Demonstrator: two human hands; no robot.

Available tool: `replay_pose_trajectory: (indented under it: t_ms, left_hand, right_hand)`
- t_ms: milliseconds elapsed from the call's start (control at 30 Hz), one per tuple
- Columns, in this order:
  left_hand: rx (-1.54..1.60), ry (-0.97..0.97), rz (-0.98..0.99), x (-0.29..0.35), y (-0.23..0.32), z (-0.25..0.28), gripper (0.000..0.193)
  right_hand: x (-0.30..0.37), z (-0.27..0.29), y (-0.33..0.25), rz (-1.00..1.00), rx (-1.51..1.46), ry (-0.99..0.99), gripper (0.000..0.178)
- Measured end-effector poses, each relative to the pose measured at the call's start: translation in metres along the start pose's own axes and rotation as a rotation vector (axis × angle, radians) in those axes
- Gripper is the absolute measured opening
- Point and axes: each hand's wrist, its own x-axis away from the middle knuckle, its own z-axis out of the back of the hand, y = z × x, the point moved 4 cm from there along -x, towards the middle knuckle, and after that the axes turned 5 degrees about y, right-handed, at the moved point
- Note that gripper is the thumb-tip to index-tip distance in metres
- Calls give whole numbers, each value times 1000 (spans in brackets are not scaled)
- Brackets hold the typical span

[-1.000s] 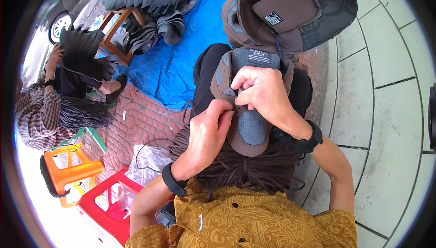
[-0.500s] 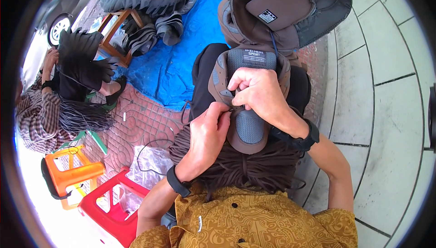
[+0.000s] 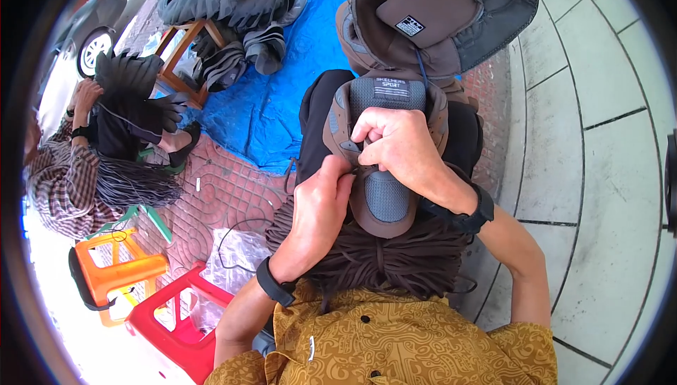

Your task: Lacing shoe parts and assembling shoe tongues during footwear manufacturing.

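A brown and grey shoe upper lies over my lap, toe toward me, with grey mesh on its toe and tongue. My left hand is closed in a pinch at the left eyelet edge, on a thin dark shoelace that shows only in part. Over the middle of the upper, my right hand pinches the shoelace too, its fingertips close to the left ones and covering most of the eyelets. A thick bundle of dark brown shoelaces rests across my lap, just below the toe.
More brown uppers are stacked beyond my knees. Grey uppers pile up on a blue tarp around a wooden stool. Red and orange plastic stools stand left. Another person sits far left holding dark pieces.
Both hands keep their pinch at the same spot on the upper, with barely any movement. The whole view has shifted slightly.
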Motion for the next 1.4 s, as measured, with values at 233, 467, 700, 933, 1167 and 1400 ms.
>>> replay_pose_trajectory:
  t_ms: [233, 467, 700, 933, 1167, 1400]
  left_hand:
    - [-15, -22, 25, -3, 11, 8, 11]
    - [-38, -1, -20, -4, 8, 4, 12]
    - [-20, 43, 28, 0, 11, 3, 9]
    - [25, 64, 50, 1, 12, 1, 9]
    - [-21, 104, -23, 5, 16, -2, 9]
    - [10, 64, 155, 2, 16, -7, 4]
  right_hand:
    - [0, 0, -2, 34, 24, -4, 18]
    - [0, -1, 0, 22, 10, -9, 18]
    - [1, -1, 0, 23, 28, -8, 18]
    - [2, -1, 0, 74, 49, 2, 19]
    - [3, -1, 0, 153, 79, 22, 19]
    - [5, -3, 0, 194, 103, 41, 19]
